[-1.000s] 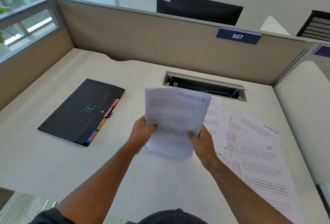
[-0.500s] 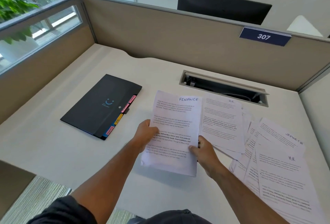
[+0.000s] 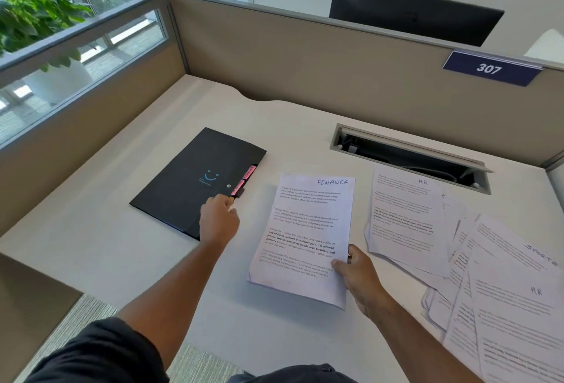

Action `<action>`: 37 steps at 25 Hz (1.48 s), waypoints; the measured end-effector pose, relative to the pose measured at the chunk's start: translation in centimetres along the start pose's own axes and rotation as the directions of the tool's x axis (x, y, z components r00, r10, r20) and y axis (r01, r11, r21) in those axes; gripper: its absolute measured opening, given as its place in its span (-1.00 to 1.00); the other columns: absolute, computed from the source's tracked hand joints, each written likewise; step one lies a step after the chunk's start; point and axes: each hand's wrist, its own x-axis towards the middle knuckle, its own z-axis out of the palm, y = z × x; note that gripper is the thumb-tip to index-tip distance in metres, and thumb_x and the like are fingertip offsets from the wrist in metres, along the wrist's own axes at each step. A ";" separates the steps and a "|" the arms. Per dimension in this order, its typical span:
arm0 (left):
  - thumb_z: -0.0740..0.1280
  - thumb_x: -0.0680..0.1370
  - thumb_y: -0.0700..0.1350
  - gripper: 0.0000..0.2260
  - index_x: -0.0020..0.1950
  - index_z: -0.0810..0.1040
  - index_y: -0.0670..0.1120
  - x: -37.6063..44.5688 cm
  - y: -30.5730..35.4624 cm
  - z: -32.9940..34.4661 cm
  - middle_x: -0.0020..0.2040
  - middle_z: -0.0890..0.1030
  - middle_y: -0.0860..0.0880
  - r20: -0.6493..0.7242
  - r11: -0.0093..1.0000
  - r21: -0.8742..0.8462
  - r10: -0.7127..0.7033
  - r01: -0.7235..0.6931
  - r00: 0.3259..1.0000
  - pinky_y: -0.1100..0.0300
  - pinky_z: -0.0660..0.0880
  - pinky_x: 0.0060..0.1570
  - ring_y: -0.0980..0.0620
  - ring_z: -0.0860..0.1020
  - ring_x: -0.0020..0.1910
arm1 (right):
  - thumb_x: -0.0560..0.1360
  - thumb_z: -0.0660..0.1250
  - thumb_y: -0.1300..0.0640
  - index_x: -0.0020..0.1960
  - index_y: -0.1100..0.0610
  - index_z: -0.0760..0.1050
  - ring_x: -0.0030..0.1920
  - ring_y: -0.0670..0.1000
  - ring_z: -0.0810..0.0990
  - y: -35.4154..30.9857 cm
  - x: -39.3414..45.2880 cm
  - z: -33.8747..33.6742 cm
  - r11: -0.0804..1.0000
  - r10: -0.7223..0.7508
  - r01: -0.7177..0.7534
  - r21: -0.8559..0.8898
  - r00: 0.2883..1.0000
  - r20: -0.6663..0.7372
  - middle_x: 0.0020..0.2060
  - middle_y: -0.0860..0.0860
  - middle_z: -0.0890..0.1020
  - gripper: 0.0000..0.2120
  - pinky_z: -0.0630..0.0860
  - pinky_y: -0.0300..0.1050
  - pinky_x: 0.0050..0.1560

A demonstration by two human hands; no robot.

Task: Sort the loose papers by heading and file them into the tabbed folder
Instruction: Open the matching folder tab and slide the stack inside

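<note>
On the desk (image 3: 106, 260), folder (image 3: 189, 187) lies left of FINANCE sheet (image 3: 308, 230), loose papers (image 3: 488, 276) right.

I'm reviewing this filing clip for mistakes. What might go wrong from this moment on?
1. The right hand pinches the FINANCE stack by one lower corner only; with that grip, sheets might fan out or slip.
2. The left hand reaches the black folder alone; it may slide rather than open.
3. The folder's tabs sit close together, so the wrong section is possible.

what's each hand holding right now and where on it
The right hand pinches the FINANCE sheet at its lower right edge. The left hand holds nothing, reaching at the black folder by its tabs.
</note>
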 end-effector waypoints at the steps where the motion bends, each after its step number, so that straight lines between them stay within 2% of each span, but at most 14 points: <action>1: 0.34 0.57 -0.22 -0.77 0.22 0.57 -0.10 0.6 -0.4 -0.3 0.18 0.56 -0.09 -0.034 0.997 0.064 0.035 -0.033 0.999 0.01 0.49 0.13 -0.10 0.48 0.19 | 0.60 0.30 0.33 0.13 -0.01 0.54 0.05 0.00 0.69 0.0 0.0 0.2 1.000 0.004 -0.004 0.000 1.000 -0.001 0.08 -0.08 0.70 -0.74 0.61 -0.12 -0.05; 3: 0.37 0.56 -0.23 -0.68 0.31 0.52 -0.10 1.5 -1.2 -0.7 0.26 0.51 -0.12 -0.050 0.982 0.179 0.065 -0.055 0.997 -0.01 0.44 0.18 -0.14 0.43 0.25 | 0.60 0.30 0.33 0.13 -0.01 0.54 0.05 0.00 0.70 0.0 -0.1 0.6 1.000 0.011 -0.011 -0.002 1.000 -0.003 0.08 -0.08 0.70 -0.74 0.61 -0.11 -0.06; 7: 0.42 0.51 -0.06 -0.53 0.38 0.38 -0.07 2.9 -3.3 -1.0 0.36 0.40 -0.16 0.027 0.931 0.360 0.044 -0.051 0.999 -0.14 0.36 0.30 -0.21 0.32 0.38 | 0.61 0.30 0.31 0.18 0.03 0.53 0.05 0.00 0.69 -0.1 -0.1 1.3 1.000 0.018 -0.018 -0.003 1.000 -0.012 0.09 -0.07 0.70 -0.76 0.60 -0.13 -0.11; 11: 0.44 0.49 0.06 -0.39 0.46 0.29 -0.03 3.5 -4.7 -0.8 0.43 0.32 -0.17 0.086 0.912 0.403 0.044 -0.075 0.995 -0.22 0.28 0.42 -0.23 0.18 0.51 | 0.60 0.30 0.32 0.19 0.03 0.54 0.06 0.03 0.70 0.0 -0.1 1.8 1.000 0.029 -0.029 0.005 1.000 -0.011 0.10 -0.05 0.71 -0.74 0.60 -0.11 -0.10; 18: 0.42 0.52 0.14 -0.32 0.55 0.21 0.01 4.7 -5.2 -1.6 0.49 0.30 -0.14 0.189 0.888 0.439 0.059 -0.138 0.980 -0.19 0.41 0.33 -0.20 0.24 0.50 | 0.61 0.30 0.30 0.17 0.02 0.55 0.05 0.00 0.70 -0.9 0.3 2.7 0.999 0.034 -0.034 -0.001 0.999 -0.007 0.08 -0.08 0.71 -0.76 0.57 -0.17 -0.16; 24: 0.34 0.57 0.12 -0.42 0.52 0.25 -0.03 4.7 -5.1 -3.1 0.39 0.41 -0.09 0.267 0.845 0.486 0.099 -0.222 0.959 -0.08 0.50 0.22 -0.16 0.37 0.39 | 0.60 0.29 0.32 0.16 0.02 0.56 0.03 -0.01 0.69 -1.8 0.8 3.4 0.999 0.026 -0.026 0.020 1.000 0.008 0.07 -0.07 0.72 -0.75 0.54 -0.19 -0.16; 26: 0.26 0.61 0.07 -0.62 0.37 0.38 -0.05 5.0 -4.8 -3.5 0.27 0.51 -0.08 0.297 0.834 0.490 0.116 -0.256 0.948 -0.01 0.56 0.10 -0.12 0.49 0.24 | 0.59 0.29 0.34 0.14 0.03 0.56 0.02 0.00 0.70 -2.1 0.9 3.6 0.999 0.030 -0.031 0.032 0.999 0.015 0.06 -0.07 0.72 -0.74 0.54 -0.18 -0.16; 28: 0.15 0.65 0.00 -0.83 0.12 0.43 -0.07 5.1 -4.4 -4.0 0.06 0.58 -0.07 0.289 0.815 0.508 0.143 -0.278 0.947 0.06 0.53 -0.14 -0.07 0.56 -0.04 | 0.59 0.29 0.34 0.13 0.03 0.57 0.03 0.02 0.71 -2.2 1.0 3.8 0.999 0.034 -0.035 0.038 0.999 0.023 0.06 -0.06 0.73 -0.74 0.55 -0.16 -0.15; 30: 0.10 0.66 -0.08 -0.87 -0.02 0.39 -0.08 4.9 -4.0 -4.7 -0.07 0.61 -0.07 0.257 0.810 0.510 0.178 -0.290 0.950 0.06 0.45 -0.26 -0.09 0.57 -0.19 | 0.59 0.29 0.35 0.13 0.03 0.57 0.03 0.02 0.70 -2.5 1.2 4.0 0.998 0.029 -0.030 0.047 0.999 0.035 0.06 -0.06 0.72 -0.74 0.56 -0.15 -0.13; 34: 0.11 0.66 -0.09 -0.84 0.05 0.42 -0.14 4.0 -3.1 -6.7 -0.16 0.55 -0.10 0.189 0.827 0.476 0.236 -0.299 0.953 -0.04 0.50 -0.19 -0.19 0.60 -0.13 | 0.59 0.29 0.35 0.12 0.03 0.56 0.04 0.03 0.70 -3.7 2.0 4.5 0.999 0.009 -0.011 0.045 0.999 0.049 0.06 -0.07 0.72 -0.74 0.55 -0.16 -0.15; 37: 0.09 0.70 -0.11 -0.79 0.09 0.48 -0.15 3.8 -2.8 -7.7 -0.15 0.57 -0.09 0.178 0.788 0.527 0.264 -0.318 0.948 0.03 0.52 -0.21 -0.13 0.62 -0.17 | 0.59 0.30 0.36 0.11 0.04 0.57 0.04 0.05 0.70 -5.1 2.8 5.1 0.999 -0.018 0.016 0.033 0.997 0.078 0.05 -0.05 0.72 -0.74 0.56 -0.13 -0.11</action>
